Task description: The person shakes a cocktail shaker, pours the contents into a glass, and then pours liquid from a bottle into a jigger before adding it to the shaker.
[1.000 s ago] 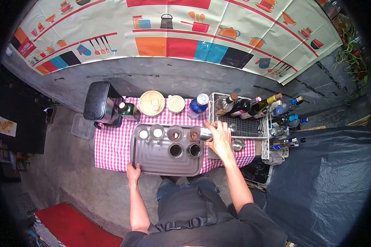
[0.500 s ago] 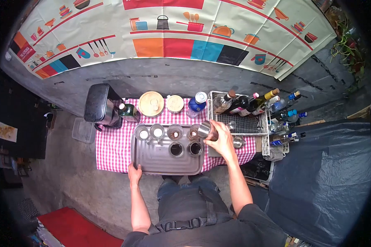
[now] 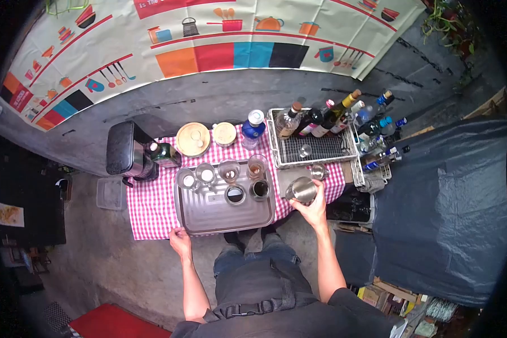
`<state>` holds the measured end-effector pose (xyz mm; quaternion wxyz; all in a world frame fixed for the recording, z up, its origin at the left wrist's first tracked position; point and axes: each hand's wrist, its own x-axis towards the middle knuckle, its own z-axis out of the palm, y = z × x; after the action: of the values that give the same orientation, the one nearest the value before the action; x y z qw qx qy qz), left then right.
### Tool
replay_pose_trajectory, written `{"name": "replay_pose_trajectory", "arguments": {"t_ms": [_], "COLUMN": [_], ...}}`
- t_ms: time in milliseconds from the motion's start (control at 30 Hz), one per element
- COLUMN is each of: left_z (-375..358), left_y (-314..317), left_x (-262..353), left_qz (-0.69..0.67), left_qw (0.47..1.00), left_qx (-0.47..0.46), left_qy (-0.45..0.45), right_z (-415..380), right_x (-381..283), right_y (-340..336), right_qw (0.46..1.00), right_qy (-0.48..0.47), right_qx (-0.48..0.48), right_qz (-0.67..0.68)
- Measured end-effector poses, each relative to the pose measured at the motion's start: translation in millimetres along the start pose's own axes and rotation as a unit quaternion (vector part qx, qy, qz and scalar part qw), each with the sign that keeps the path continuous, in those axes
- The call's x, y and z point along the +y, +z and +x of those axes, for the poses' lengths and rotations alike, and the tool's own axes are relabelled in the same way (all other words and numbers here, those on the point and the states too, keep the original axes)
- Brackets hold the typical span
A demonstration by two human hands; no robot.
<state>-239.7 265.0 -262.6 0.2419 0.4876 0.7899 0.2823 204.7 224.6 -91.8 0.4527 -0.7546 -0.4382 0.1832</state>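
Note:
My right hand [image 3: 314, 211] is closed around a shiny metal cup [image 3: 304, 190], held over the grey mat right of the tray. Its open mouth faces up toward me. At the near left corner of the brown tray [image 3: 225, 217], my left hand [image 3: 180, 242] has its fingers closed at the rim. On the tray, two glasses of dark liquid, one near the middle [image 3: 235, 195] and one to its right [image 3: 259, 190], stand before a back row of several glasses. The rightmost back glass [image 3: 257, 167] has brown liquid; a left one [image 3: 205, 173] shows something white inside.
A smaller metal cup [image 3: 319, 171] stands beyond my right hand. A white wire basket [image 3: 315, 162] holds several bottles, with more bottles to its right. Along the back are a blue bottle [image 3: 253, 130], two round wooden lids [image 3: 193, 139], a green bottle [image 3: 164, 154] and a black coffee machine [image 3: 124, 149].
My right hand has moved the metal cup from beside the rightmost back glass to the right and nearer me, turning it from tipped to mouth-up. My left hand stays by the tray corner. The view has shifted.

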Motion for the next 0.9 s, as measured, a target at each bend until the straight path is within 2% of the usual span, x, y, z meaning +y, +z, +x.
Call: {"name": "replay_pose_trajectory", "arguments": {"t_ms": [33,67,100,167,200,233,333,433,567,633,767,867,900], "left_z": [-1.1,-3.1,-7.6,-29.4,-42.6,-55.9,-94.8,-138.3,-192.3,-217.1,-270.5,-289.5,-291.6], "left_y": [0.9,4.9,1.1,-10.2,-9.5,-4.9,0.6,13.3,46.3,66.7,95.3,101.6,97.5], "left_x": [-11.2,-20.8,-15.2,14.4,25.5,31.3,58.2,84.4,122.3,139.4,177.6,196.8,204.1], "left_qz": [-0.038,-0.078,-0.074,-0.143,-0.122,-0.150,-0.129,-0.041,-0.064,-0.064,-0.131,-0.129,-0.090], "left_qw": [0.999,0.996,0.996,0.973,0.980,0.975,0.976,0.982,0.985,0.984,0.959,0.947,0.940], "left_qx": [0.003,-0.016,-0.020,-0.176,-0.152,-0.148,-0.172,-0.161,-0.128,-0.149,-0.226,-0.248,-0.283], "left_qy": [-0.019,0.030,0.033,-0.037,0.049,0.074,0.036,0.088,0.092,0.076,0.111,0.156,0.170], "right_z": [-9.6,-18.9,-27.9,-45.7,-54.4,-62.1,-76.2,-81.2,-74.9,-67.6,-64.8,-66.5,-66.9], "right_x": [-0.6,-0.8,-0.2,3.1,11.1,12.8,20.8,38.3,68.7,74.7,90.3,113.4,119.6], "right_y": [-4.8,-9.1,-12.7,-20.7,-23.2,-27.7,-41.6,-56.1,-80.3,-101.5,-144.3,-164.0,-169.4], "right_qw": [1.000,0.998,0.998,0.996,0.995,0.995,0.992,0.987,0.976,0.970,0.978,0.984,0.986], "right_qy": [0.025,0.051,0.056,0.066,0.075,0.075,0.072,0.072,0.021,0.007,0.009,0.000,0.003], "right_qx": [-0.012,-0.024,-0.021,-0.054,-0.062,-0.060,-0.100,-0.145,-0.209,-0.238,-0.204,-0.177,-0.164], "right_qz": [-0.003,-0.004,-0.004,0.012,0.033,0.037,0.028,0.019,0.053,0.050,0.029,0.029,0.034]}}
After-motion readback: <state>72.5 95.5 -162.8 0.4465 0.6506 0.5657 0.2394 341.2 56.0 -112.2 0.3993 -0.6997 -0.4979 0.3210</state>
